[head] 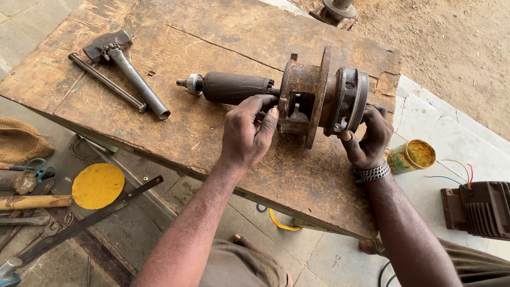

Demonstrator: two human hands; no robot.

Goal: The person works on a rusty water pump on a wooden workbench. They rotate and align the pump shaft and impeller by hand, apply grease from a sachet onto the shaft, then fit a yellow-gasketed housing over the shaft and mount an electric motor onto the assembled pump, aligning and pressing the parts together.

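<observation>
A rusty pump assembly (313, 95) lies on its side on a worn wooden table (175, 122). A dark rotor shaft (234, 87) sticks out of it to the left and ends in a shiny bearing (192, 83). My left hand (247, 135) grips the brown cast bracket where the shaft enters. My right hand (369, 138), with a metal chain bracelet on the wrist, holds the round rusty end housing (350, 98) from below.
A heavy metal tool with a pipe handle (127, 66) lies at the table's back left. A yellow lid (98, 185), scissors and hand tools lie on the floor left. An open tin of grease (411, 155) and a finned motor body with wires (478, 207) sit right.
</observation>
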